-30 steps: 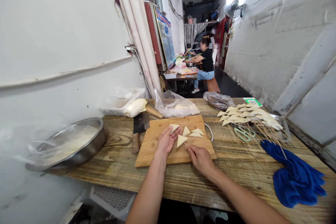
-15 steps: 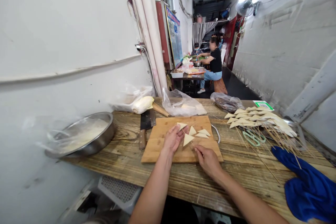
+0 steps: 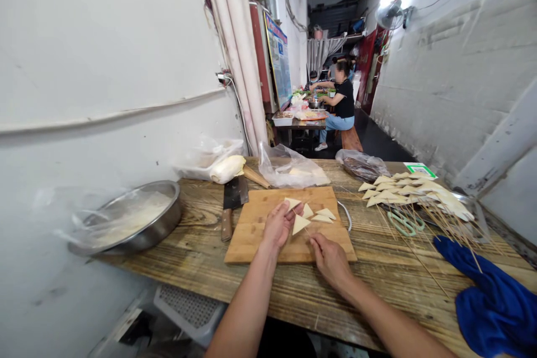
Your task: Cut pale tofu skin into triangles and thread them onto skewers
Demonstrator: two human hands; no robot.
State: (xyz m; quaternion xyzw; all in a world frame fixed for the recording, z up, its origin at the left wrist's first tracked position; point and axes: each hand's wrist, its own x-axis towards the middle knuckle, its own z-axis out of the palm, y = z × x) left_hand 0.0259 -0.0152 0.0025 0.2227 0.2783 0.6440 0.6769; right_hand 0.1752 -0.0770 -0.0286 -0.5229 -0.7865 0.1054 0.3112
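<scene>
A wooden cutting board lies on the wooden table. My left hand rests on it, fingers bent, pinching a pale triangular tofu piece. My right hand is closed on a thin bamboo skewer whose tip meets that triangle. Three more triangles lie on the board just beyond: one by my left fingertips, one in the middle, one on the right.
A cleaver lies left of the board, a steel basin under plastic film further left. Plastic bags sit behind. Skewered triangles, green scissors and a blue cloth lie right. A person sits at a far table.
The view shifted right and slightly up between the first frame and the later ones. My hands stay on the board; the right hand has edged the skewer closer to the held triangle.
</scene>
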